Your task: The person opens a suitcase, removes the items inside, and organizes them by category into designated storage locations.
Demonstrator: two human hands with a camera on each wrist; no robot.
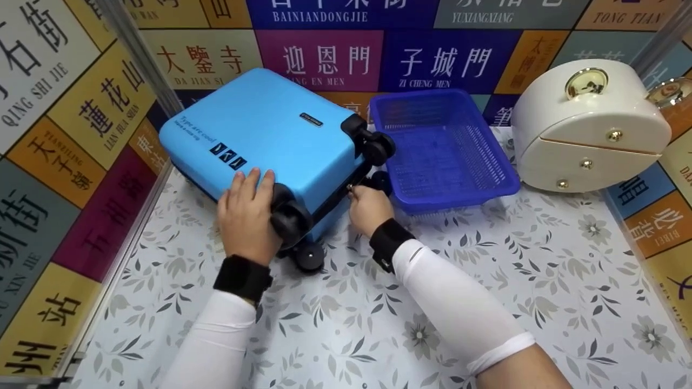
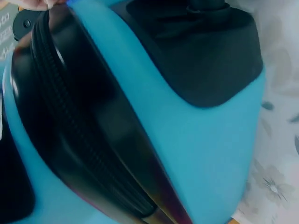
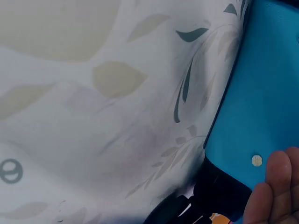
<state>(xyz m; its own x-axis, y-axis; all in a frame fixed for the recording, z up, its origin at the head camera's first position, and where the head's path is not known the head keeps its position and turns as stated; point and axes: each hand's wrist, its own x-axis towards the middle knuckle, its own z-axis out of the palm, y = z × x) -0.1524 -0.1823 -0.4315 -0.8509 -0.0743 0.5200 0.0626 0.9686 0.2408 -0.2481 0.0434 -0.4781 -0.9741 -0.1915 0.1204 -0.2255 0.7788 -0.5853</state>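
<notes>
A light blue hard-shell suitcase (image 1: 259,140) lies on its broad side on the table, its black wheels (image 1: 292,215) towards the front right. My left hand (image 1: 246,219) rests on the top shell beside the near wheel, fingers stretched forward. At the wheel-end seam, my right hand (image 1: 371,209) pinches a small metallic zipper pull (image 1: 350,188) between thumb and fingers. The black zipper (image 2: 77,121) runs along the seam in the left wrist view, with right fingertips at its upper end. In the right wrist view, curled fingers (image 3: 279,186) show against the blue lower shell.
A blue plastic basket (image 1: 448,203) stands right of the suitcase, close to its wheels. Farther right sits a cream rounded case (image 1: 589,127) with gold knobs. Panels printed with place names (image 1: 319,59) enclose the back and sides of the flower-patterned table (image 1: 357,324).
</notes>
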